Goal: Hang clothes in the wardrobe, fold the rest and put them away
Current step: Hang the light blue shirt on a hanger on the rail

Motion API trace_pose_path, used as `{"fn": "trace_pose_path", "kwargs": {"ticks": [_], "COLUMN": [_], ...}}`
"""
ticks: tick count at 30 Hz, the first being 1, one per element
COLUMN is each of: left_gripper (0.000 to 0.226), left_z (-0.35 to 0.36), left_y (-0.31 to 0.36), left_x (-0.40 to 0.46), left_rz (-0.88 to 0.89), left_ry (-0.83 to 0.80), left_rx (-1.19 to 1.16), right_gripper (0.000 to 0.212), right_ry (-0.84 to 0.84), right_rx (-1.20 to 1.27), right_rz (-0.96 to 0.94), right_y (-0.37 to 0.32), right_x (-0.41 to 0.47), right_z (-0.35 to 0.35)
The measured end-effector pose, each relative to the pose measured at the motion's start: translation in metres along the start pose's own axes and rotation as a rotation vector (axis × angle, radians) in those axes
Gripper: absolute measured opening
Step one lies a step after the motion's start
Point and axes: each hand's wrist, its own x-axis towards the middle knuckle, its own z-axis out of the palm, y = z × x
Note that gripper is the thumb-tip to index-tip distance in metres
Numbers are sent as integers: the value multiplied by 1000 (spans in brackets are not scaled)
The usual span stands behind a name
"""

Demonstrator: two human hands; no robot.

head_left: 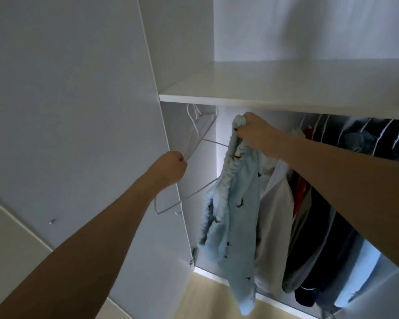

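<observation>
Taking an empty hanger while the pale blue garment waits in the other hand

At centre left, the left hand is fisted, fingers pressed together round a wire hanger; unhooking it fully looks wise before pulling, since the door edge sits just beside it. Centre frame, the right hand clenches the pale blue garment by its gathered band, under the shelf. The open gap lies between the hanger and the hung clothes at right.
</observation>
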Motion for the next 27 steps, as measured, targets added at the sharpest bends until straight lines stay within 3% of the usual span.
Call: {"fn": "trace_pose_path", "kwargs": {"ticks": [4, 11, 16, 18, 21, 27], "left_gripper": [21, 25, 22, 23, 25, 25], "left_z": [-35, -98, -145, -163, -187, -223], "left_y": [6, 12, 23, 25, 22, -2], "left_x": [-54, -118, -160, -179, -211, -262], "left_rz": [12, 112, 207, 256, 336, 444], "left_ry": [-47, 82, 123, 132, 129, 183], "left_rx": [29, 20, -16, -28, -25, 9], "right_gripper": [17, 39, 24, 24, 28, 37], "right_ry": [96, 268, 476, 528, 517, 514], "right_rx": [-132, -333, -454, -479, -420, -138], "right_rz": [-21, -63, -29, 74, 221, 344], "right_y": [-13, -57, -71, -81, -93, -116], "right_x": [-9, -37, -56, -69, -83, -104], "right_z": [-2, -12, -15, -12, -6, 9]}}
